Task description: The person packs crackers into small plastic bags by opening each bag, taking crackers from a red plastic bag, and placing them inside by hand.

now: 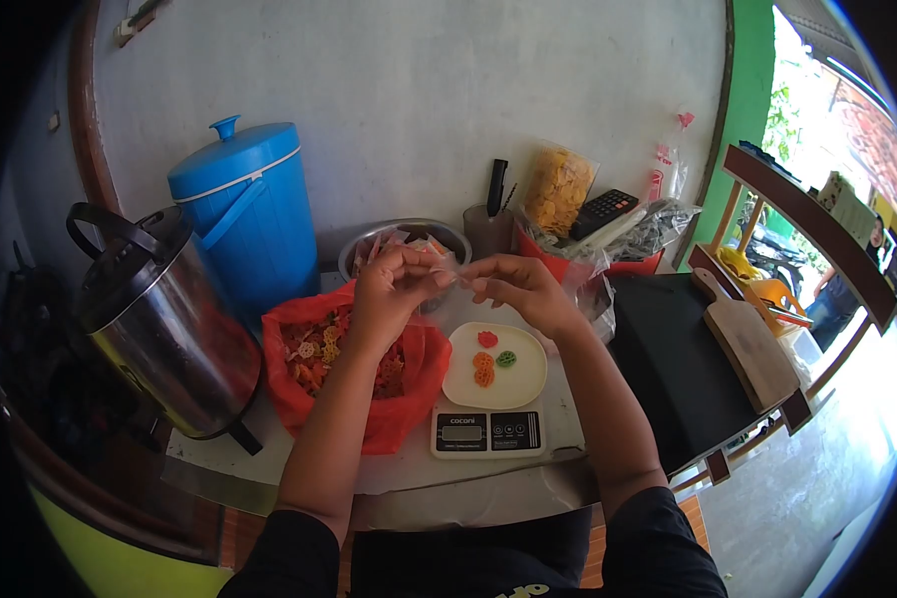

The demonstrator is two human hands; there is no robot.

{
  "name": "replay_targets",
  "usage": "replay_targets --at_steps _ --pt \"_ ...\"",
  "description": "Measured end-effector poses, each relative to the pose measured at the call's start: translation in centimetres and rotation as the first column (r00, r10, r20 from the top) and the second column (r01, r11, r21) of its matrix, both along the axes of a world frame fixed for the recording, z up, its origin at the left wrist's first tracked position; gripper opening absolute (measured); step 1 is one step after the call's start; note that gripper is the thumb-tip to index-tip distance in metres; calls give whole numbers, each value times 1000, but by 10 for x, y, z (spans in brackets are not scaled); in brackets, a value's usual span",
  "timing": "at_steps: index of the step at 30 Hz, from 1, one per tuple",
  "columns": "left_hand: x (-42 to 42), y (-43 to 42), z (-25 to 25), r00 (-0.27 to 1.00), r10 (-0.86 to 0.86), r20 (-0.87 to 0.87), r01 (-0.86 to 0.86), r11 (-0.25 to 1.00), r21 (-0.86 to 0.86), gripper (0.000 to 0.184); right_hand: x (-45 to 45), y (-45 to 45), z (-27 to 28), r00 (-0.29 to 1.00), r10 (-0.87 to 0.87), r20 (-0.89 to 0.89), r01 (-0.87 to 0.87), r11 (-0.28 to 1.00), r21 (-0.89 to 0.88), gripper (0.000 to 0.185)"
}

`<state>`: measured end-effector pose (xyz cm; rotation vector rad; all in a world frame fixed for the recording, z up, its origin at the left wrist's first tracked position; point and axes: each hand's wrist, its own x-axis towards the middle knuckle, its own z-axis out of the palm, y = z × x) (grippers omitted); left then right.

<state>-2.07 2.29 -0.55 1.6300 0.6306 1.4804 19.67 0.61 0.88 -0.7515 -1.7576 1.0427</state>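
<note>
Both hands meet above the back of a white digital scale (488,435). My left hand (401,287) pinches one side of a small clear plastic bag (446,294), and my right hand (516,287) pinches its other side. Several small wheel-shaped pieces, red, orange and green (506,359), lie on the scale's cream tray (463,387). Left of the scale, a red plastic bag (409,424) stands open, filled with colourful pieces (314,349) of the same kind. My left forearm passes over it and hides part of it.
Behind my hands is a metal bowl (456,237) with small packets. A blue cooler (244,219) and steel container (174,339) stand left. At the back right, a red basket (648,264) holds a snack bag (560,189) and calculator (604,211). A wooden board (747,349) lies right. A person (842,299) is outside.
</note>
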Motion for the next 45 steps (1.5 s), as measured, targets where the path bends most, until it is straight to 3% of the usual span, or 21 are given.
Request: replay_targets --at_steps 4,7,10,13,16,22,25,28,31,37,45 --pt "4 -6 3 1000 -14 -11 14 999 30 26 -2 -5 5 999 -46 15 44 996 80 20" --pt "0 -11 11 996 78 -31 -78 997 4 29 1 -1 -1 974 -198 112 180 972 152 19" --pt "-4 -4 8 989 144 14 -145 989 33 31 11 15 -26 708 -388 591 142 897 418 18" --pt "-6 -3 7 988 145 59 -147 989 31 32 14 24 -49 563 -353 747 35 914 405 19" --pt "-4 -7 11 990 125 65 -126 992 17 33 14 30 -61 456 -280 845 43 955 294 22" --pt "-1 -5 7 992 117 37 -118 992 44 36 8 27 -46 479 -329 814 119 943 311 22" --pt "-2 -8 10 994 105 9 -106 994 26 37 16 25 -27 849 -321 419 160 913 375 18" --pt "1 -9 9 995 96 -19 -95 995 34 38 11 9 -1 978 -173 -119 195 959 207 16" --pt "4 -9 7 997 69 -25 -68 998 16 40 9 -13 18 978 -130 -163 169 952 254 18" --pt "7 -8 4 998 40 -45 -39 999 17 42 7 -21 22 960 -270 74 221 894 390 20" --pt "9 -11 4 996 -2 -90 8 998 58 40 2 -29 25 942 -312 127 230 872 433 21"
